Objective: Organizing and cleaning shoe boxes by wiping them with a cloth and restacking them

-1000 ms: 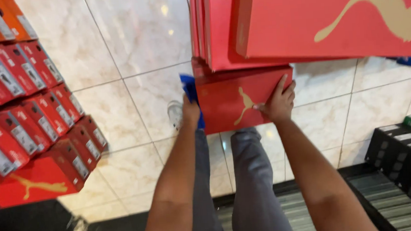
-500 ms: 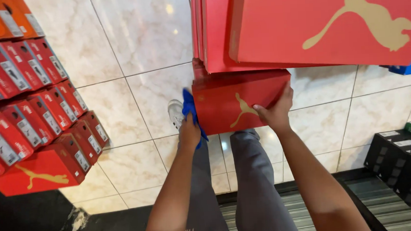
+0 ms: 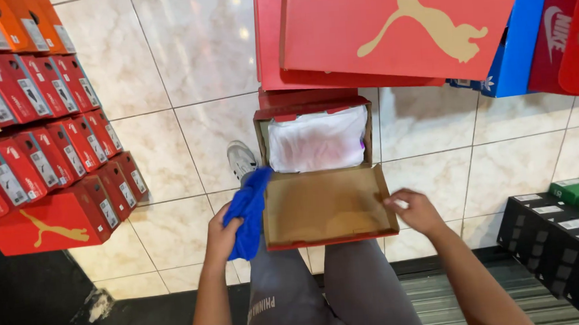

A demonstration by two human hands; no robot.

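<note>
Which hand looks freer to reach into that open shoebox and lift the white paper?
Probably the right hand: it is bare, resting on the lid's edge. The left hand is holding a blue cloth.

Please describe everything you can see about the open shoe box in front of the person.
The open shoe box is red cardboard outside and plain brown inside. Its hinged lid is folded open toward the person and lies about flat. White tissue paper fills the tray and hides the contents. The box sits under a stack of red boxes. The right hand touches the lid's right edge; the left hand, holding a blue cloth, is at its left edge.
</note>
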